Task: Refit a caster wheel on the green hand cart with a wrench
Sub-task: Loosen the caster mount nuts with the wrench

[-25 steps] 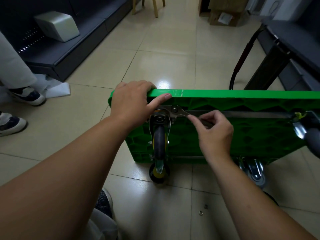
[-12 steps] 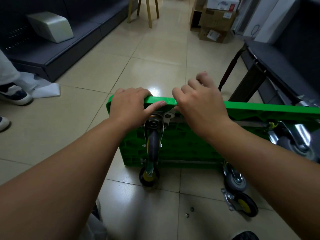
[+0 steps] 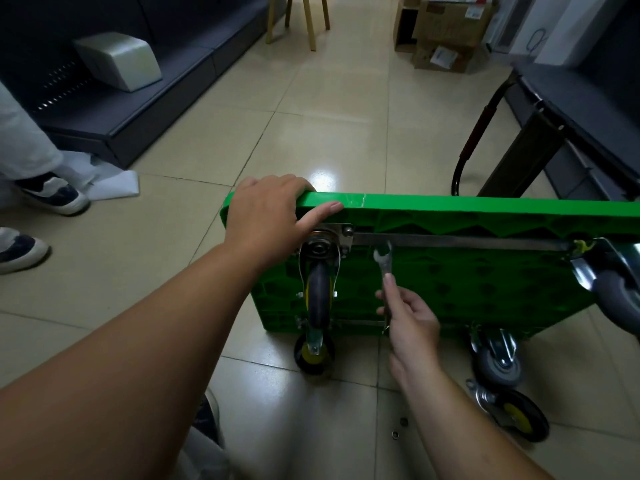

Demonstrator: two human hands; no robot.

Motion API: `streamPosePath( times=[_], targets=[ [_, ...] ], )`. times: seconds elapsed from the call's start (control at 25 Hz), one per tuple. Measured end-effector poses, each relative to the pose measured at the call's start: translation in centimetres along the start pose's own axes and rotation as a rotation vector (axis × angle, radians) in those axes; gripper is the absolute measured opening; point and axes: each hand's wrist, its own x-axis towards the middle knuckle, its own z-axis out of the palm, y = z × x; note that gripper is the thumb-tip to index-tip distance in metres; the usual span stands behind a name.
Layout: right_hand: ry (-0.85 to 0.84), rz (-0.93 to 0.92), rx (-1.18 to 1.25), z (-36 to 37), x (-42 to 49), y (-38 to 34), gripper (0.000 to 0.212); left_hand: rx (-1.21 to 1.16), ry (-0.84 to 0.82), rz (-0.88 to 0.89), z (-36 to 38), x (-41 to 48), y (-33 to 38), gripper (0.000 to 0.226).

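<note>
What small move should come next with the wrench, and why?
Probably the right hand should raise the wrench toward the caster plate until its open end sits on the bolt at the plate's corner. The wrench head is below and right of the bolt, not on it. The left hand grips the top edge of the green cart.

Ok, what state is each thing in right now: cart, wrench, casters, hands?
Green cart: tipped on edge, underside towards camera.
Left hand: grips the cart's top edge.
Right hand: holds the wrench.
Wrench: upright, open end up, off the bolt.
Near caster: plate against the cart.
Loose caster: lying on the floor.
</note>
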Motion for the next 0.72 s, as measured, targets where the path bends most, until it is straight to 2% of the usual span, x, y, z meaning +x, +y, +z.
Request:
streamPosePath(
  times=[0.16, 0.36, 0.6, 0.72],
  targets=[
    [-0.117, -0.162, 0.027, 2.4, 0.2, -0.5, 0.021, -0.035, -0.004, 0.087, -0.2, -0.2, -0.6, 0.059],
    [-0.093, -0.289, -0.009, 3.5, 1.4, 0.4, 0.024, -0.068, -0.052, 0.224, -0.6, -0.7, -2.0, 0.054],
    [-0.086, -0.336, -0.026, 4.2, 2.1, 1.1, 0.024, -0.061, -0.025, 0.219, -0.5, -0.8, -1.8, 0.050],
    [-0.071, -0.483, -0.196, 3.2, 2.9, -1.1, 0.024, -0.069, -0.020, 0.202, -0.3, -0.4, -2.0, 0.050]
  ],
)
